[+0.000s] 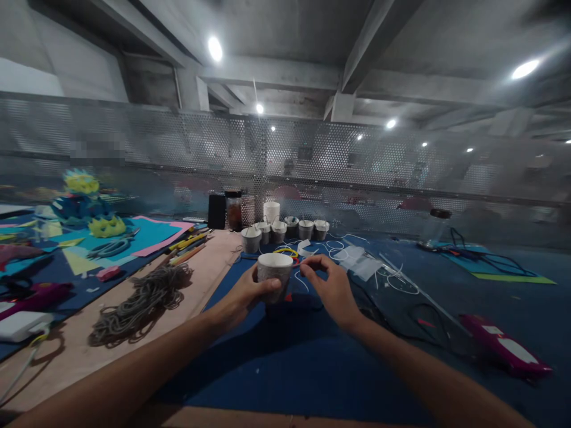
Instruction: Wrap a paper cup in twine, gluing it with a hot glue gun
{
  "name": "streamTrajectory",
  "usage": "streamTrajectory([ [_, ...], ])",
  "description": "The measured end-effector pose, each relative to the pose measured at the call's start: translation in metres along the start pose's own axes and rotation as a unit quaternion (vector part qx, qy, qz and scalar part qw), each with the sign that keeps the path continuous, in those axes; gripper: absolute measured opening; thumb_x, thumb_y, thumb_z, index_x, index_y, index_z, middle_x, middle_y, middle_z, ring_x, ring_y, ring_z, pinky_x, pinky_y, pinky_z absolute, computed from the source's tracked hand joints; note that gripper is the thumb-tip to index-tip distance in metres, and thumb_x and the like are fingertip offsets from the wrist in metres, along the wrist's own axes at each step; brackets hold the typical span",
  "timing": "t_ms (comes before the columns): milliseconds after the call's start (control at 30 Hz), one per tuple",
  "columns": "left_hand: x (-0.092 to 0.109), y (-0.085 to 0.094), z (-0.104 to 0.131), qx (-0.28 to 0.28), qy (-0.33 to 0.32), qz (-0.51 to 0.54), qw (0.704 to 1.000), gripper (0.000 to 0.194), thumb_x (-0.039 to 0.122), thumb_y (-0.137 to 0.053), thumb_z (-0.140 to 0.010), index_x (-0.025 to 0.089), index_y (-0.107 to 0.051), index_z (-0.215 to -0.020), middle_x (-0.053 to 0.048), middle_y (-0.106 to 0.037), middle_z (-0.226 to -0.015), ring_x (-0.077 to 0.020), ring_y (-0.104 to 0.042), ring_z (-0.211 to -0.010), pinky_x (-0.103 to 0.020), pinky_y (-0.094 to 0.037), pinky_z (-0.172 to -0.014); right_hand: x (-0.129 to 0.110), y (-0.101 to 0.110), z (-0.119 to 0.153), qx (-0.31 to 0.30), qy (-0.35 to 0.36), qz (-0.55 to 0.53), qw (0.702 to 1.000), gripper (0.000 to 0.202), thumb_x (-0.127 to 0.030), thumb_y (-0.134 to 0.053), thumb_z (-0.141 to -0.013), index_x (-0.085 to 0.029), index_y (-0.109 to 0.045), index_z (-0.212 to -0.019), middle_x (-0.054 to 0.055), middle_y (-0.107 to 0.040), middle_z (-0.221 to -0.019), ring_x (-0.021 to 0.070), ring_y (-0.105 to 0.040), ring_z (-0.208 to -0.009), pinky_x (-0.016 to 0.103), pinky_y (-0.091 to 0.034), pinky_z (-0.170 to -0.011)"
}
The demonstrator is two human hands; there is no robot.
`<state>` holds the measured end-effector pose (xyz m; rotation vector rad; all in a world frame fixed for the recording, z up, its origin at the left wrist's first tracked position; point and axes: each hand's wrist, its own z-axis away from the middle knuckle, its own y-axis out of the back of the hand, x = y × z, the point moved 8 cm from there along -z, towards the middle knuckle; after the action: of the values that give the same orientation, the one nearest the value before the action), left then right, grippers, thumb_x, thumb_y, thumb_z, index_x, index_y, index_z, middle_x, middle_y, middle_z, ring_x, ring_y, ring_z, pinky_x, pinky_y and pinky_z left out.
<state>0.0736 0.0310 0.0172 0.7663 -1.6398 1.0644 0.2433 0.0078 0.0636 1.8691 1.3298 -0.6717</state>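
My left hand [247,290] is wrapped round a pale patterned paper cup [274,274], which it holds upright above the dark blue mat [267,362]. Just right of the cup, apart from it, my right hand [331,288] has its thumb and forefinger brought together in a pinch. Whatever may be between those fingertips is too small to make out. Behind the cup lie a yellow ring-shaped item [286,253] and loose white cord [341,252]. Several similar small cups [251,240] with thin cords at their rims stand beyond, by a stack of white cups [271,212].
Left of the mat lie a grey cord bundle [145,303], pencils [190,246], scissors [109,248] and coloured sheets [154,232]. On the right are a magenta glue gun [504,348], clear plastic bags [359,261] and a jar [436,230]. A perforated metal screen [312,154] borders the back.
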Motion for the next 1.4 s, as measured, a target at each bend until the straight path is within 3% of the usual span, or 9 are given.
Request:
streamTrajectory([
  [333,-0.002,-0.001,0.0,-0.02,0.01,0.014,1.0,0.059,0.028,-0.081,-0.071,0.016,-0.06,-0.124,-0.014,-0.068,-0.114,-0.0263,-0.063,-0.102,-0.037,-0.049,-0.09,0.003,-0.001,-0.002,-0.008,-0.032,-0.031,0.999,0.016,-0.034,-0.06,-0.09,-0.02,-0.065,-0.086,0.001,-0.069,-0.08,0.017,-0.066,-0.078,0.029,-0.05,-0.078],
  [633,-0.001,-0.003,0.004,-0.041,0.009,0.007,0.999,0.053,0.029,-0.078,-0.074,0.015,-0.062,-0.122,-0.013,-0.07,-0.107,-0.0252,-0.065,-0.095,-0.034,-0.051,-0.084,0.01,-0.006,-0.002,-0.03,-0.029,-0.007,0.999,0.014,-0.032,-0.061,-0.089,-0.019,-0.066,-0.085,0.001,-0.07,-0.08,0.0169,-0.065,-0.078,0.029,-0.049,-0.076],
  [1033,-0.003,-0.009,0.005,-0.064,0.026,0.03,0.997,0.053,0.028,-0.078,-0.075,0.016,-0.061,-0.124,-0.014,-0.071,-0.11,-0.0252,-0.066,-0.096,-0.035,-0.052,-0.085,-0.005,0.006,-0.005,0.007,-0.018,-0.032,0.999,0.017,-0.035,-0.062,-0.089,-0.019,-0.066,-0.085,0.0,-0.068,-0.076,0.0157,-0.063,-0.075,0.027,-0.048,-0.075],
  [1400,-0.005,-0.007,0.005,-0.067,0.033,0.03,0.997,0.054,0.028,-0.078,-0.074,0.016,-0.063,-0.124,-0.015,-0.069,-0.117,-0.0278,-0.064,-0.103,-0.035,-0.049,-0.086,0.005,-0.002,-0.006,-0.03,-0.031,-0.031,0.999,0.019,-0.036,-0.061,-0.09,-0.018,-0.066,-0.085,0.001,-0.069,-0.076,0.0157,-0.065,-0.074,0.028,-0.048,-0.075],
])
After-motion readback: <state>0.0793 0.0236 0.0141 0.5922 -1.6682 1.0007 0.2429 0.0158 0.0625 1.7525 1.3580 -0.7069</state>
